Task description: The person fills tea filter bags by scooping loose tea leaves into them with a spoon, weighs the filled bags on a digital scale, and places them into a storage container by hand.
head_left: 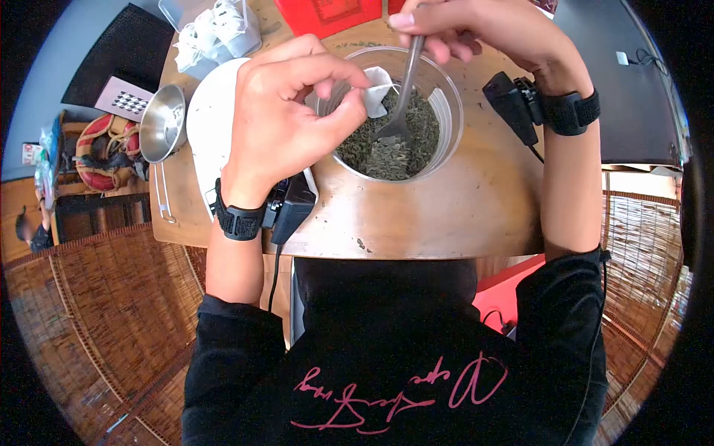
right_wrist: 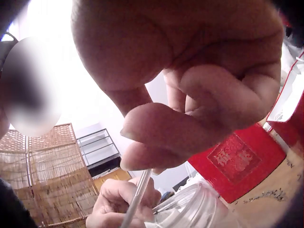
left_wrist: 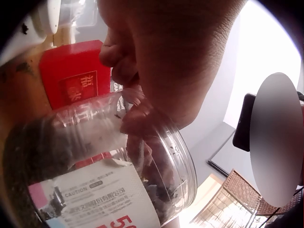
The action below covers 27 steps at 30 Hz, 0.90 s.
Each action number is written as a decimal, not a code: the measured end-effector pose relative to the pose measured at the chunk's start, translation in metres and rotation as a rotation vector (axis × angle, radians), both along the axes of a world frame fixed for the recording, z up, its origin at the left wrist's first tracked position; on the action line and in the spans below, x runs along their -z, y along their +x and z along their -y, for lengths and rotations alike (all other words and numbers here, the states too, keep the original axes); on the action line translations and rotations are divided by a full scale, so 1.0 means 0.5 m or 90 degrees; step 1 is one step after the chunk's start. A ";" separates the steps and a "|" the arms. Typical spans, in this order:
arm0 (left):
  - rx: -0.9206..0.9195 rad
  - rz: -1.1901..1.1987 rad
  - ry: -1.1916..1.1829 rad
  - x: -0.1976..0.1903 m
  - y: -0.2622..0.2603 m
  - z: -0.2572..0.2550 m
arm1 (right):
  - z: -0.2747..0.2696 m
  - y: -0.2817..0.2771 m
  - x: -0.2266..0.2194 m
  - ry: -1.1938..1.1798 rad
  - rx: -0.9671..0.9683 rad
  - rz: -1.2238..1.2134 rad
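My left hand (head_left: 286, 111) pinches a small white pouch (head_left: 378, 93), like a tea bag, between thumb and forefinger. It holds the pouch over the mouth of a clear plastic jar (head_left: 455, 115). Dark dried leaves (head_left: 420, 145), resembling loose tea, fill the lower part of the jar. From above the far rim, my right hand (head_left: 498, 30) grips the handle of a spoon (head_left: 409, 78); its bowl end is down among the leaves, close to the pouch. In the right wrist view, the fingers hold the pale handle (right_wrist: 137, 197). The left wrist view shows the jar's printed label (left_wrist: 104, 199).
A red box (head_left: 327, 15) stands behind the jar. At the far left, a clear container (head_left: 249, 44) holds several white pouches (head_left: 212, 33). A metal bowl (head_left: 163, 123) sits at the left edge, beside a white rounded surface (head_left: 212, 111). Leaf crumbs dot the wooden table (head_left: 446, 223).
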<state>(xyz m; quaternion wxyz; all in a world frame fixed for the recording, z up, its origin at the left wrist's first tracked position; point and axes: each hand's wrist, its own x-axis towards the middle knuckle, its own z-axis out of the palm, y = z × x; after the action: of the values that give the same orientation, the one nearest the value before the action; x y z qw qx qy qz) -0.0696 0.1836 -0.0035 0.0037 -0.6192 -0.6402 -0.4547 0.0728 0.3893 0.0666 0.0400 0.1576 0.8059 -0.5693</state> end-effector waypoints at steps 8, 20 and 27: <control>0.020 0.000 -0.018 0.000 -0.003 0.003 | -0.050 0.020 0.006 -0.050 0.128 -0.078; 0.030 -0.002 -0.037 0.000 -0.001 0.008 | -0.009 0.038 -0.035 0.176 0.222 -0.291; 0.018 0.034 -0.012 0.000 0.002 0.003 | 0.047 0.047 -0.065 0.345 0.231 -0.353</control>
<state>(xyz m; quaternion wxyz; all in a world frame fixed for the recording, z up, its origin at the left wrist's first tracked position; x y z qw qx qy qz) -0.0688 0.1820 -0.0036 -0.0256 -0.6158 -0.6356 -0.4650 0.0962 0.3656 0.0990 -0.3218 0.1422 0.8658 -0.3558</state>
